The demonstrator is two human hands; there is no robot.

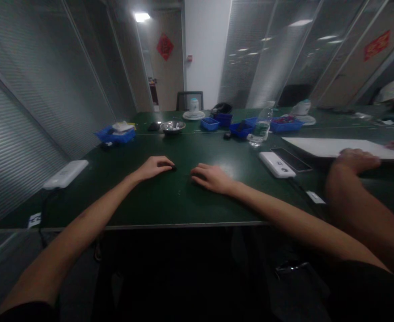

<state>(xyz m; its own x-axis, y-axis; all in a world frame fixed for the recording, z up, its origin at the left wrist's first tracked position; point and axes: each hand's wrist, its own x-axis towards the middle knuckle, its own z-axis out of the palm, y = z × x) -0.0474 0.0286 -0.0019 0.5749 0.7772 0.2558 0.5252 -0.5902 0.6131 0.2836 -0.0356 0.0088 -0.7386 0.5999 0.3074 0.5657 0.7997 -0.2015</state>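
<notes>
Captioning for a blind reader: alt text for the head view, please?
Two bare hands rest on a dark green table: left hand touching a small dark object, right hand flat beside it. Another person's hand rests at right.

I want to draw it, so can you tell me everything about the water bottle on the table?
The water bottle is clear plastic with a pale label around its middle. It stands upright on the dark green table, far from both hands, beside a blue tray. Its cap is too blurred to make out.

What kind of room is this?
Probably an office meeting room used as a workbench: glass partition walls with blinds, a long green table, and blue parts bins along it.
</notes>
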